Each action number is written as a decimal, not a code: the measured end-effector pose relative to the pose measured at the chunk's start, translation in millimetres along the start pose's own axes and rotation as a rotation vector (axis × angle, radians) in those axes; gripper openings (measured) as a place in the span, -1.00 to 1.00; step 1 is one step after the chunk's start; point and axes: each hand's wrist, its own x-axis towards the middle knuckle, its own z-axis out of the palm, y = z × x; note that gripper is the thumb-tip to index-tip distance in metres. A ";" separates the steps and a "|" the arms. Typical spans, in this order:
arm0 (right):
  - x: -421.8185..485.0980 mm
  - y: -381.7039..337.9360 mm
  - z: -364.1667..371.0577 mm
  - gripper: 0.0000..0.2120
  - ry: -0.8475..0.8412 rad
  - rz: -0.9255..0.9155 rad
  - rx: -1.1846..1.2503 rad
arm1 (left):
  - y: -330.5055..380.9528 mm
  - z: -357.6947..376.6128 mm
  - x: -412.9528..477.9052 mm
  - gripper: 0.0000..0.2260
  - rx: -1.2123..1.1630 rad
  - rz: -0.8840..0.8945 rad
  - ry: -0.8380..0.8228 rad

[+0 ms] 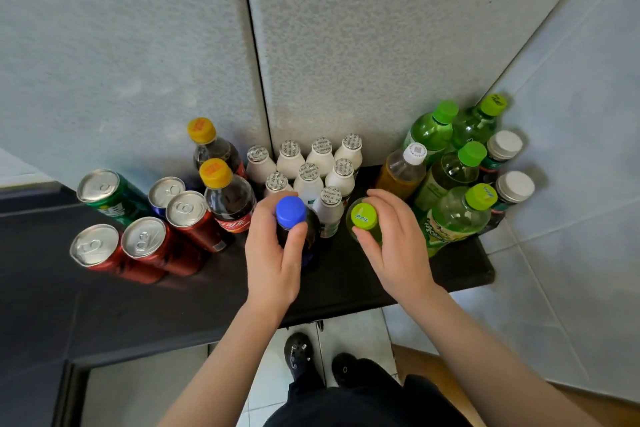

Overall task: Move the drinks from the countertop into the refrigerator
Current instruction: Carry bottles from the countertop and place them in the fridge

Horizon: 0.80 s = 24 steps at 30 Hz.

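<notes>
My left hand point(273, 253) grips a dark bottle with a blue cap point(291, 211) just below the cap. My right hand point(394, 239) grips a clear green bottle with a lime cap point(363, 216) around its neck. Both bottles stand at the front middle of the black countertop point(346, 284). Behind them stand several small white bottles point(308, 180) with foil lids. To the left are two cola bottles with yellow caps point(228, 198) and several cans point(145, 246). More green bottles point(457, 215) and an orange drink point(401, 170) crowd the right corner. No refrigerator shows.
Grey wall panels point(311, 45) rise right behind the drinks. The countertop ends at a right edge point(488, 263) above a white tiled floor point(571, 253). My feet in black shoes point(301, 357) stand below the front edge. A dark recessed frame point(69, 385) sits lower left.
</notes>
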 end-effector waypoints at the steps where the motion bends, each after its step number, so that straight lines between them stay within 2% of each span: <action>1: 0.9 0.3 -1.3 -0.61 -0.019 -0.021 0.002 | 0.5 -0.2 -1.1 -0.73 0.005 0.001 0.019; 6: 1.8 0.7 -26.6 -0.60 0.000 0.091 0.219 | 15.8 -6.4 -16.0 -0.78 0.026 -0.119 0.208; 8: -1.4 -6.3 -35.3 -0.63 0.007 0.071 0.296 | 28.3 -12.9 -26.4 -0.87 0.026 -0.139 0.247; 11: -6.6 -22.9 -44.0 -0.68 -0.010 0.020 0.423 | 46.9 -25.4 -46.8 -0.88 0.037 -0.171 0.291; 14: -10.8 -35.7 -48.1 -0.69 -0.097 -0.023 0.531 | 60.8 -39.1 -74.6 -0.81 0.003 -0.246 0.380; 18: -23.6 -50.5 -43.2 -0.70 -0.222 -0.058 0.635 | 72.4 -53.0 -121.4 -0.71 -0.001 -0.367 0.582; 24: -62.9 -78.4 -21.0 -0.78 -0.448 -0.163 0.777 | 92.2 -60.6 -220.9 -0.77 0.018 -0.518 0.857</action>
